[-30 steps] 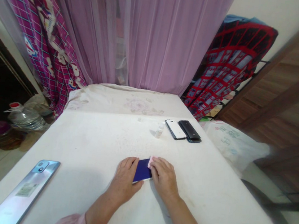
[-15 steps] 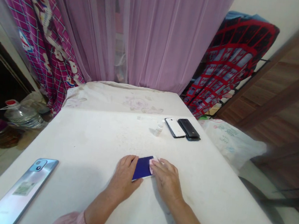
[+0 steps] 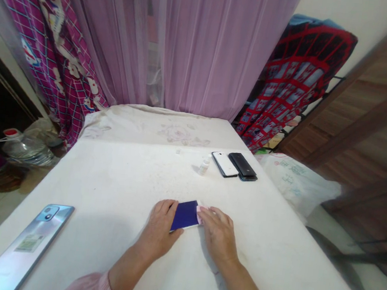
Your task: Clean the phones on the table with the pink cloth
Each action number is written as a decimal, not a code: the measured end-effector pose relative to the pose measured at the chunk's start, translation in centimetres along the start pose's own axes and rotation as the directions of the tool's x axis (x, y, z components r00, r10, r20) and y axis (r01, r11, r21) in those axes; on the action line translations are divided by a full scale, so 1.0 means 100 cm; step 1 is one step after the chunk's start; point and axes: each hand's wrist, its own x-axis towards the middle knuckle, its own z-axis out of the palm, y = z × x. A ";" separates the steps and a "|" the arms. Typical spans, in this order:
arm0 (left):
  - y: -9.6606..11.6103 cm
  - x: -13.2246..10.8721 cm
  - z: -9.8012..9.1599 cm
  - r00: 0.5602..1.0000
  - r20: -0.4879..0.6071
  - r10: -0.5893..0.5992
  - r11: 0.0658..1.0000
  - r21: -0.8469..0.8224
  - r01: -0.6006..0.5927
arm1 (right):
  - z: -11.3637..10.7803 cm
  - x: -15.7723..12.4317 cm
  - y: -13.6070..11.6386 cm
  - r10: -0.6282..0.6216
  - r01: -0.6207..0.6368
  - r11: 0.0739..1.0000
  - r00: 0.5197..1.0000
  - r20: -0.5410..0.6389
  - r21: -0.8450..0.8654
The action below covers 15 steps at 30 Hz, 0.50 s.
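Both forearms reach in from the near edge of the tabletop point(image 3: 103, 190). Left hand point(image 3: 159, 230) grips the left end of a dark blue flat rectangular slab point(image 3: 186, 215), fingers together on top, thumb at its lower edge. Slab sits near the front middle. Right hand point(image 3: 218, 233), fingers angled left, presses a pink cloth point(image 3: 199, 214) against the slab's right end.

One head-worn camera looks forward and down, close above the left hand point(image 3: 160, 230) and right hand point(image 3: 218, 235), across a white table point(image 3: 105, 176) toward lilac curtains point(image 3: 205, 47), though its warped edges make depth hard to judge.
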 end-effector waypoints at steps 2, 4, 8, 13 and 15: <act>-0.001 0.001 0.000 1.000 -0.011 0.013 1.000 -0.006 -0.013 | 0.004 0.009 0.001 0.011 -0.011 1.000 1.000 0.006 -0.002; -0.002 0.001 0.001 0.999 -0.021 0.025 1.000 -0.012 -0.025 | 0.011 0.024 0.002 0.027 -0.027 1.000 1.000 0.010 -0.009; -0.001 0.001 0.000 1.000 -0.017 0.022 1.000 -0.004 -0.022 | 0.021 0.047 0.003 0.053 -0.052 0.999 0.998 0.026 -0.014; 0.001 0.001 0.001 1.000 -0.022 -0.002 1.000 0.015 0.002 | 0.008 0.027 0.002 0.027 -0.027 1.000 0.999 0.021 -0.001; 0.000 0.000 0.002 1.000 -0.031 0.004 1.000 0.009 -0.004 | 0.000 0.010 0.002 0.016 -0.016 1.000 1.000 0.016 -0.005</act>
